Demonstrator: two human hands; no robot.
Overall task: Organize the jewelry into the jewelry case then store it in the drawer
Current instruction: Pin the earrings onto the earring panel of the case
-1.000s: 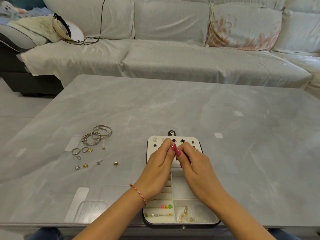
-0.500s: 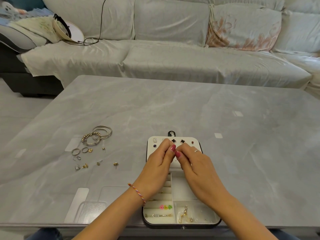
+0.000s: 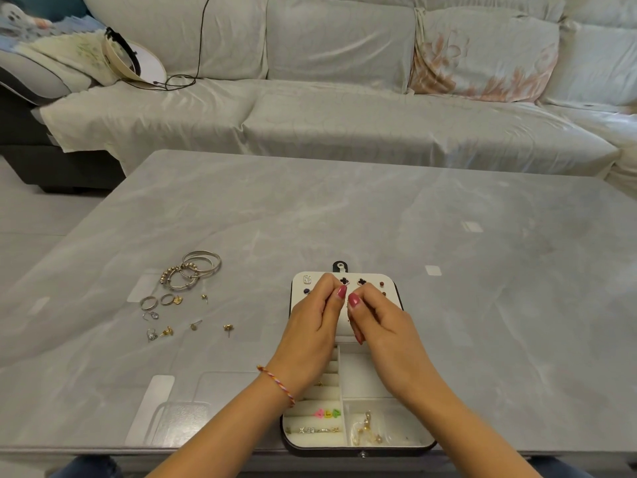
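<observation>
The open jewelry case (image 3: pixel 358 447) lies at the table's near edge, its white lid panel (image 3: pixel 393 290) flat behind it with several studs pinned in. Both hands hover over that panel, fingertips meeting. My left hand (image 3: pixel 310 334) and my right hand (image 3: pixel 387 334) have curled fingers that pinch a tiny earring between them, mostly hidden by the fingers. The case's compartments hold coloured studs (image 3: pixel 327 413) and gold pieces (image 3: pixel 367 427). Loose on the table to the left lie bangles (image 3: pixel 193 270), rings (image 3: pixel 149 302) and several small earrings (image 3: pixel 227 328).
The grey marble table (image 3: pixel 465 270) stretches far and right of the case. A covered sofa (image 3: pixel 344 125) stands behind it, with a round fan (image 3: pixel 138 62) and a black cable (image 3: pixel 179 81) on its left seat. A clear coaster (image 3: pixel 179 422) sits near the left forearm.
Both hands stay over the lid panel with fingertips together. The fingers have shifted only slightly. Nothing on the table has moved.
</observation>
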